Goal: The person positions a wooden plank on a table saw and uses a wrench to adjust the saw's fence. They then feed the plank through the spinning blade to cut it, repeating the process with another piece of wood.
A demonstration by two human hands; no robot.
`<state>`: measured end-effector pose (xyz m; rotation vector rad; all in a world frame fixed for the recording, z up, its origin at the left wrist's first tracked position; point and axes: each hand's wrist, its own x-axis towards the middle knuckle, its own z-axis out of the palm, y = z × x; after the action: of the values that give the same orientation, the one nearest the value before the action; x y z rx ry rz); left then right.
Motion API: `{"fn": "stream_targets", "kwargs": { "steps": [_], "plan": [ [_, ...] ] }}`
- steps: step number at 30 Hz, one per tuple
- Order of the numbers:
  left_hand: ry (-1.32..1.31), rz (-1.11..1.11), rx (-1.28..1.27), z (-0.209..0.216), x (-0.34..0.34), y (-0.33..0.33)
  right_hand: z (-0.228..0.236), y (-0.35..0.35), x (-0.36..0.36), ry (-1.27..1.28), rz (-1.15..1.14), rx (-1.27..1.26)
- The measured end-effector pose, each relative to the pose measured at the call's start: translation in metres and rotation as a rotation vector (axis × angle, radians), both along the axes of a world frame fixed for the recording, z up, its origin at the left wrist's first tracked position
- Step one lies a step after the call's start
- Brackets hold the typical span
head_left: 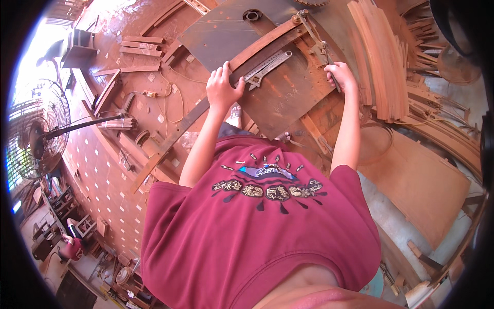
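My left hand point(224, 85) grips the near end of a curved wooden strip point(267, 43), fingers over the far edge and thumb on the near side. The strip lies across a dark metal machine table point(211, 38). A metal lever clamp point(320, 47) stands at the strip's far right end. My right hand point(340, 77) is closed around the clamp's handle point(335, 82). Between my hands, an adjustable wrench point(267, 69) lies on the table beside the strip. A long flat bar point(193, 116) runs from under my left hand toward the lower left.
Stacked curved boards point(383, 62) stand close to my right. A round saw blade point(311, 2) shows at the top edge. At left are a standing fan point(38, 131), a yellow cord point(165, 100) and loose wood pieces point(141, 47) on the tiled floor. Another person point(72, 248) sits far lower left.
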<state>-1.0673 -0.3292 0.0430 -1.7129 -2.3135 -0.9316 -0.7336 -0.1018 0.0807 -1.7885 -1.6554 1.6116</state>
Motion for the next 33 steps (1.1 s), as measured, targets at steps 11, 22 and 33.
{"fn": "stream_targets", "kwargs": {
  "steps": [11, 22, 33],
  "plan": [
    [0.073, 0.038, 0.053, -0.002, -0.142, 0.075, 0.011, 0.069, -0.149, -0.290, -0.007, 0.343],
    [0.050, 0.185, -0.057, 0.002, -0.256, 0.141, 0.032, 0.109, -0.284, -0.682, 0.024, 0.607],
    [0.074, 0.231, -0.034, -0.004, -0.266, 0.142, 0.036, 0.122, -0.297, -0.694, 0.124, 0.513]
  ]
}}
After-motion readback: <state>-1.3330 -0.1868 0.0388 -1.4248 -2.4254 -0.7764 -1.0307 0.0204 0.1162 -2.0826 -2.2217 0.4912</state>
